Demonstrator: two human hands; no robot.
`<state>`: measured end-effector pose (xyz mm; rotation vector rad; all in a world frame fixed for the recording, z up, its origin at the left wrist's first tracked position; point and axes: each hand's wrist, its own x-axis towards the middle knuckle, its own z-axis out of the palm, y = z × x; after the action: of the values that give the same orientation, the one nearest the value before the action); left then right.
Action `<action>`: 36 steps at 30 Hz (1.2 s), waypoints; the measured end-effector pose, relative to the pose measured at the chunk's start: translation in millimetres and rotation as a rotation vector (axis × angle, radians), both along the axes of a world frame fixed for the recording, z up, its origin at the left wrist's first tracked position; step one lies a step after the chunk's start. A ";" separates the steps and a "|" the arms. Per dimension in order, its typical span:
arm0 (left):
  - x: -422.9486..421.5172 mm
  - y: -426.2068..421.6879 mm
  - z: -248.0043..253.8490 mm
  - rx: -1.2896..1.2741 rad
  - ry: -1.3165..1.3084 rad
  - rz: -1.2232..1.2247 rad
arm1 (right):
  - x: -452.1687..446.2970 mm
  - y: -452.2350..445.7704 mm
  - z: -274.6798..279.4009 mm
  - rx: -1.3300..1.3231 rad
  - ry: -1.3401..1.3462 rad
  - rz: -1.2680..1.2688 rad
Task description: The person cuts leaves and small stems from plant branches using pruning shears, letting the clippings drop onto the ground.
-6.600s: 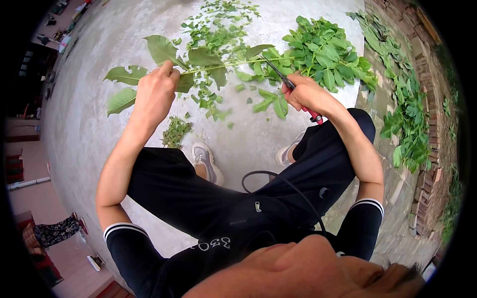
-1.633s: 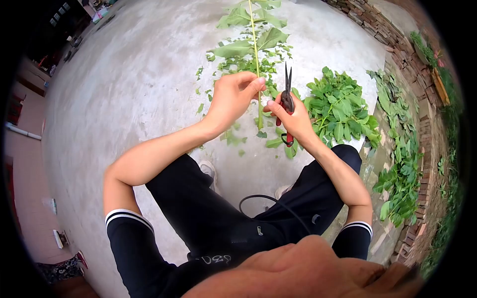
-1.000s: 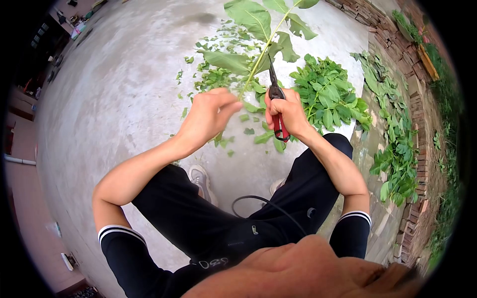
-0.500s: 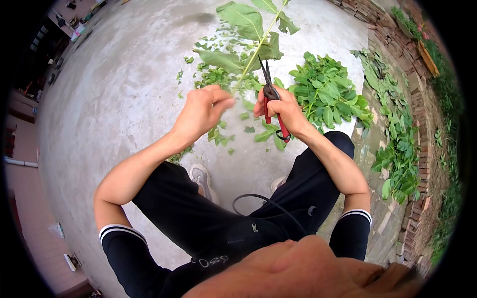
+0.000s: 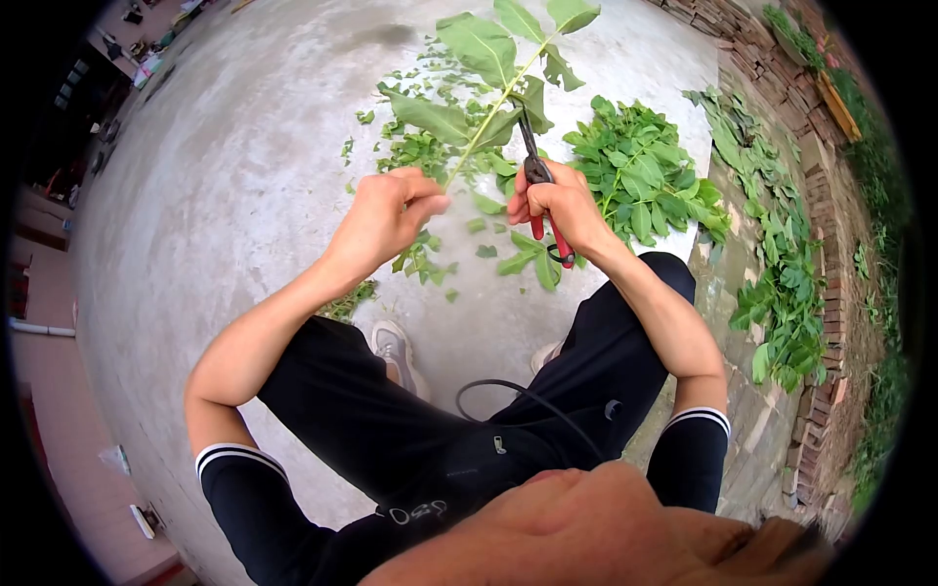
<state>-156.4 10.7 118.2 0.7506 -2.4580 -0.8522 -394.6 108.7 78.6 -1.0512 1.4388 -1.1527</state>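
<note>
My left hand (image 5: 396, 210) pinches the lower end of a leafy green stem (image 5: 495, 105), which slants up and to the right with broad leaves on both sides. In my right hand (image 5: 559, 202) are red-handled shears (image 5: 536, 168), their dark blades pointing up against the lower right leaves of the stem. Whether the blades touch the stem is hard to tell. Small cut leaf pieces (image 5: 420, 151) lie scattered on the concrete below the stem. A heap of leafy sprigs (image 5: 640, 176) rests right of my right hand.
More leafy branches (image 5: 787, 283) lie along the right, beside a low brick edging (image 5: 832, 322). A small pile of green bits (image 5: 347, 301) sits near my left knee. My shoes (image 5: 396, 354) stand on the concrete floor (image 5: 225, 176). A black cable (image 5: 508, 386) loops over my lap.
Earlier the stem was held sideways, then upright; now it slants up and right, gripped at its lower end. Over the last moments the shears' blades have closed somewhat and moved up among the leaves.
</note>
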 end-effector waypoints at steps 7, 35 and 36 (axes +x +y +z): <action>3.1 -8.6 -10.0 -0.066 0.015 -0.038 | -2.7 2.6 -3.0 0.069 0.051 -0.031; -13.1 9.0 -19.1 0.011 0.139 0.013 | 36.7 2.9 1.8 0.177 -0.539 0.191; -13.0 8.1 -19.9 0.006 0.139 0.019 | 37.6 4.1 4.2 0.185 -0.552 0.156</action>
<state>-169.4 18.7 98.3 0.6915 -2.3230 -0.8752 -357.0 112.7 82.8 -0.6342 0.9843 -1.0661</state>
